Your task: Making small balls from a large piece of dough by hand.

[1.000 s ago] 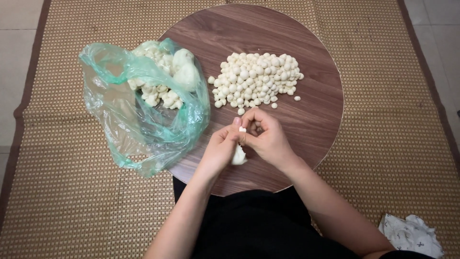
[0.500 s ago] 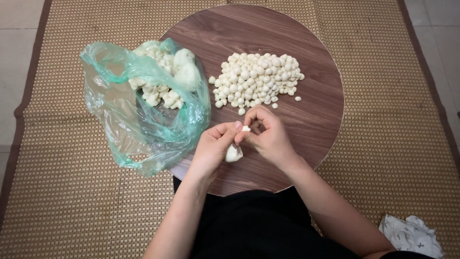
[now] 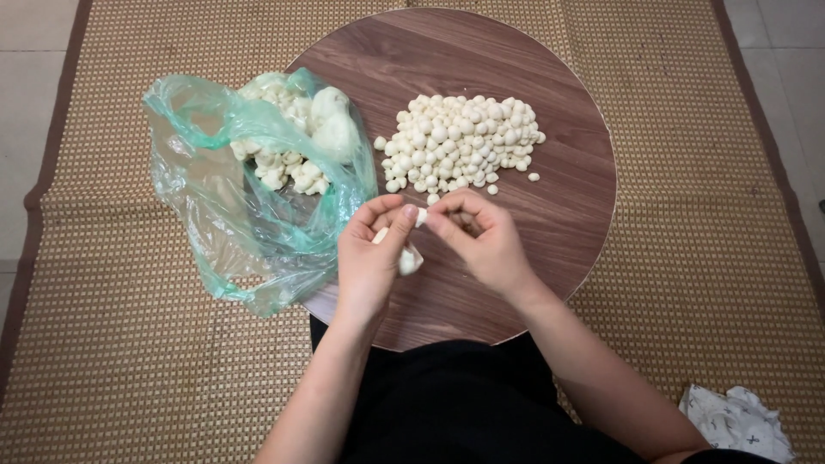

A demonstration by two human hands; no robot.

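Pinching a tiny white piece between both hands' fingertips, left hand cupping a white lump, right hand gripping too, just below the pile of white pieces on the round wooden table, green plastic bag sitting left of it.

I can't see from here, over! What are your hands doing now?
Left hand cups a white lump. Right hand pinches a small white piece off it. Loose pile and green bag lie apart, nothing blocking.

Bright, even overhead light; soft shadows, sharp focus throughout.
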